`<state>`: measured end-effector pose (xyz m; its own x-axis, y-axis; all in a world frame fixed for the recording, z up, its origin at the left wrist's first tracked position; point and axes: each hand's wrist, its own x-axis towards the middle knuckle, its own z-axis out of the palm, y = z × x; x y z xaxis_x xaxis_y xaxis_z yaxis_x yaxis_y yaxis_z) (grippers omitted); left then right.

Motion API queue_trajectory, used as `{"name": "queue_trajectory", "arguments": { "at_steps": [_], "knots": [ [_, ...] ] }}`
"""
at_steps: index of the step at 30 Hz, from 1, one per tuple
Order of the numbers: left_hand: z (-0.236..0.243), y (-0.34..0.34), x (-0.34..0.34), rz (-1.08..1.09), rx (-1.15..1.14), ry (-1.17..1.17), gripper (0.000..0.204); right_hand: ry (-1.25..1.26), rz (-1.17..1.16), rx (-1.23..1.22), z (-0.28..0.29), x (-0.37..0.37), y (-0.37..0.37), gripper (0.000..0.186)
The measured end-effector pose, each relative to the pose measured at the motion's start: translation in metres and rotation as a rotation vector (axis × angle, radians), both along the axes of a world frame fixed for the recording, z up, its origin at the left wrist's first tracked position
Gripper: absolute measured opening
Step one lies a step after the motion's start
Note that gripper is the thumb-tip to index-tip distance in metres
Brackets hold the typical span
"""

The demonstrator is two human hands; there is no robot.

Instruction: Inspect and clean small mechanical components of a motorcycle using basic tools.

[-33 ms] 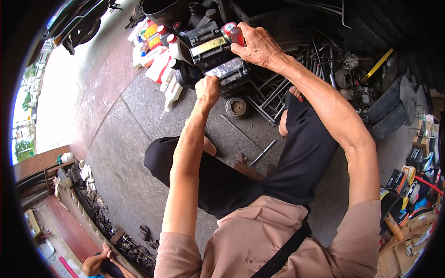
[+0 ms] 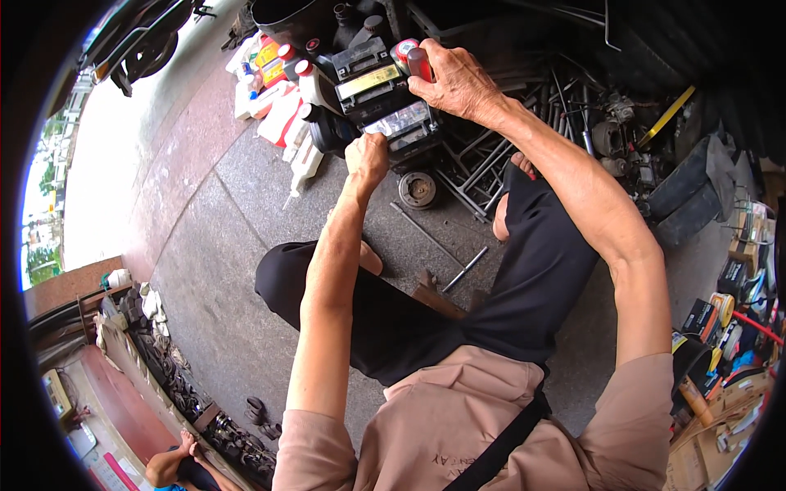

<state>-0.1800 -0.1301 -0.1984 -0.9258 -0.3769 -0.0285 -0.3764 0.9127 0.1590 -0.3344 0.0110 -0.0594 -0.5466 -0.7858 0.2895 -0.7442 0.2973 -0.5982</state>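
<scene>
Over on the left, a long reddish bench [image 2: 127, 401] carries another person's bare leg [image 2: 164, 466], and beside it runs a trough of dark metal parts [image 2: 237, 434]. On the floor between the squatting person's feet lie a round metal part [image 2: 417, 189] and a T-shaped rod [image 2: 465, 268], taking up the space just below the work. Further right, a tangle of metal rods [image 2: 491, 151] sits right by one foot, and boxes and cardboard [image 2: 696, 450] pile up at the far right.

Among the containers, I see a white bottle with a red cap [image 2: 318, 84], then a black bottle [image 2: 329, 132] close beside the left hand; both look capped, and what's inside I can't see. Next to them stand two black boxes, one with a yellow strip on top [image 2: 368, 84], the nearer one with a clear, shiny top [image 2: 403, 121].

The left hand [image 2: 368, 157] has its fingers curled at the nearer box's left end; whether they grip anything, I can't tell. The right hand [image 2: 458, 80] has thumb and fingers closed around a small dark-red thing [image 2: 419, 63], above that box's far side.
</scene>
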Motion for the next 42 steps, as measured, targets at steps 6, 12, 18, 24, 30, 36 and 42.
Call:
{"name": "queue_trajectory", "arguments": {
  "at_steps": [6,12,18,24,30,36,42],
  "knots": [
    [0.006,0.001,0.002,0.014,-0.001,0.068,0.009,-0.005,0.013,0.011,0.003,0.003,0.003,0.043],
    [0.011,0.007,-0.002,-0.004,-0.096,-0.129,0.010,-0.001,0.016,0.021,0.006,0.002,0.005,0.043],
    [0.015,0.010,-0.001,-0.055,-0.129,-0.119,0.008,0.021,0.019,0.018,0.004,0.003,0.003,0.044],
    [0.017,0.013,-0.003,-0.074,-0.183,-0.208,0.006,0.027,0.067,0.038,0.003,0.004,0.003,0.043],
    [0.014,0.015,-0.004,-0.108,-0.237,-0.227,0.007,0.074,0.188,0.053,-0.003,0.011,-0.003,0.037],
    [0.008,0.016,-0.004,-0.116,-0.305,-0.217,0.008,0.041,0.216,0.060,-0.004,0.016,-0.008,0.036],
    [0.010,0.017,-0.004,-0.071,-0.236,-0.214,0.007,0.071,0.096,0.044,-0.004,0.015,-0.008,0.040]
  ]
}}
